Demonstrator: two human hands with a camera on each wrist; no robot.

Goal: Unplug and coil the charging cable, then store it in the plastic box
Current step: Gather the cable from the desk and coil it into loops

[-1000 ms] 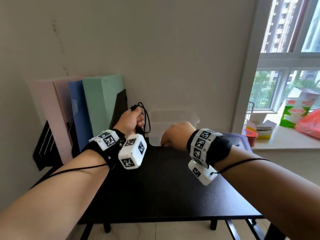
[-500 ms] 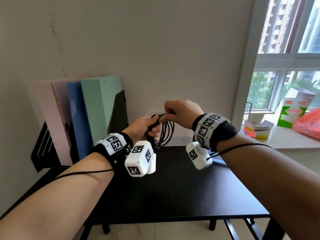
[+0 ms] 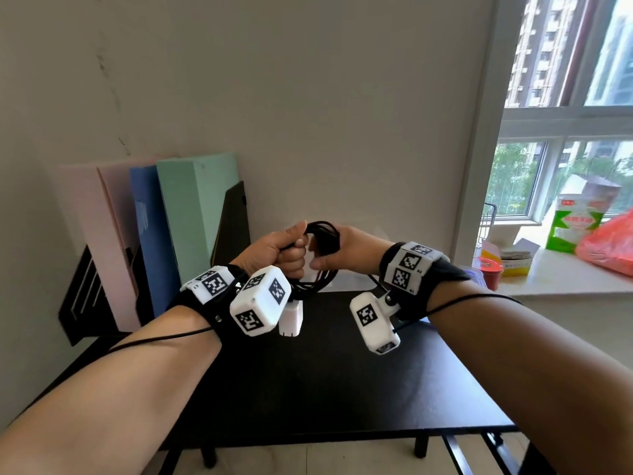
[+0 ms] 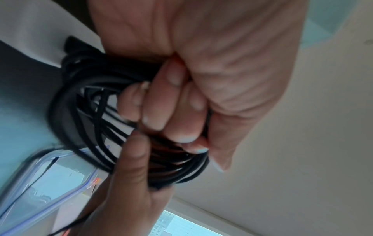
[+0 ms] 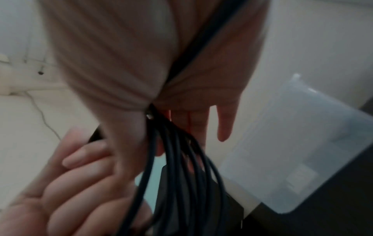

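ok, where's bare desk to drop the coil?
Free: the black desk top from its front edge up to below both hands. Crowded: the back, with upright pastel folders at left and the clear plastic box behind the coiled black cable; the windowsill is cluttered.

Black, glossy coiled charging cable (image 3: 320, 260) with a white plug block (image 3: 291, 317) hanging under it, over a matte black rectangular table top (image 3: 342, 389). White cube trackers printed with black-and-white square marker patterns (image 3: 260, 305), strapped on black wristbands (image 3: 442, 286). Clear, colourless plastic box (image 5: 298, 143), its lid edged in pale blue (image 4: 66, 190); upright folders in pale pink (image 3: 96, 241), blue (image 3: 150, 241) and mint green (image 3: 191, 214); green-and-white carton (image 3: 575, 221), red-orange plastic bag (image 3: 609, 241) and small red tub (image 3: 489, 267) on the white sill.
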